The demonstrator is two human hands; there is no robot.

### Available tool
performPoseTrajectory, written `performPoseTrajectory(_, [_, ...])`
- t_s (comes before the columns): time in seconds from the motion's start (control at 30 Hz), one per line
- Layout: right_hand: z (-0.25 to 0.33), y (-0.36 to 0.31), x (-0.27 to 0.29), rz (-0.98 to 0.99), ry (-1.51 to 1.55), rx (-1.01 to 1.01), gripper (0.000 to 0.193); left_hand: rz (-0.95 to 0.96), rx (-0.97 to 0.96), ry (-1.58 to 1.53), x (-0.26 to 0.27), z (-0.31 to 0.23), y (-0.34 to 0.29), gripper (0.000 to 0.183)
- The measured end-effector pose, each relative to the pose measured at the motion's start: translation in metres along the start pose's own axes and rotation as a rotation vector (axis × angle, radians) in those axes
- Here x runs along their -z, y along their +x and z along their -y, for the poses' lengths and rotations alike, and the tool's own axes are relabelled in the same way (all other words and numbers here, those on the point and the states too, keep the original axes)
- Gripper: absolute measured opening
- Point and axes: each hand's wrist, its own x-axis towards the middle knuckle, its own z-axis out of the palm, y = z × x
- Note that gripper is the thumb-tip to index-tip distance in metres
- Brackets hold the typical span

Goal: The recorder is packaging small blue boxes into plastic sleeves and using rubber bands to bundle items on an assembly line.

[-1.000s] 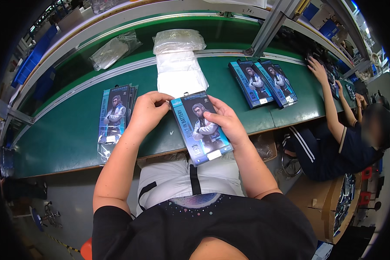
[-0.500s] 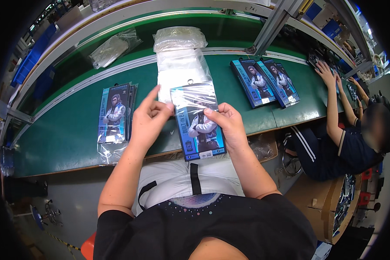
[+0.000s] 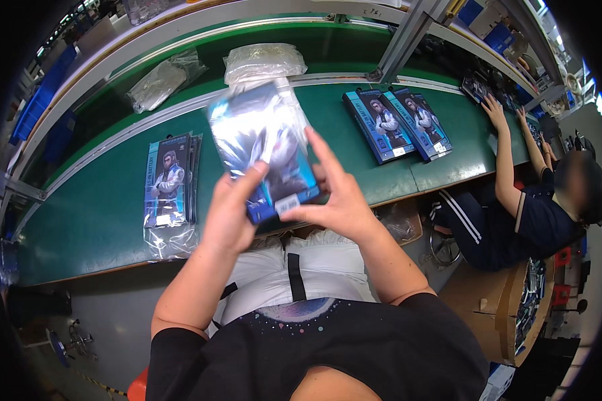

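Observation:
A flat blue boxed package [image 3: 274, 150] in a shiny clear plastic sleeve is tilted above the table, slightly blurred by motion, with glare over its upper part. My left hand [image 3: 233, 212] grips its lower left side, thumb on the front and fingers hidden behind. Around the lower right corner curls my right hand [image 3: 344, 204], thumb at the bottom edge and index finger stretched along the right side. Behind the package lie white plastic sleeves [image 3: 295, 107]. To the left, several similar sleeved packages [image 3: 167, 184] lie stacked, a sleeve end sticking out toward me.
Blue boxed packages [image 3: 381, 127] lie side by side on the green table [image 3: 441, 174] at the right. A bundle of clear bags [image 3: 264, 61] and a loose plastic bag [image 3: 164, 83] lie at the back. A co-worker [image 3: 548, 214] sits right, near a large cardboard box [image 3: 478, 311].
The package has moved up and left and tilted. My left hand, earlier beside it, now grips its left side. My right hand has shifted to the lower right corner.

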Motion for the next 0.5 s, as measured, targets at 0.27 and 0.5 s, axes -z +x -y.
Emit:
performPoseTrajectory(0.27, [0.025, -0.019, 0.017, -0.610, -0.220, 0.774, 0.027, 0.511, 0.238, 0.209, -0.004, 0.000, -0.023, 0.048])
performPoseTrajectory(0.5, [0.022, -0.012, -0.035, 0.186, -0.372, 0.688, 0.027, 0.453, 0.524, -0.475, 0.035, 0.015, -0.021, 0.047])
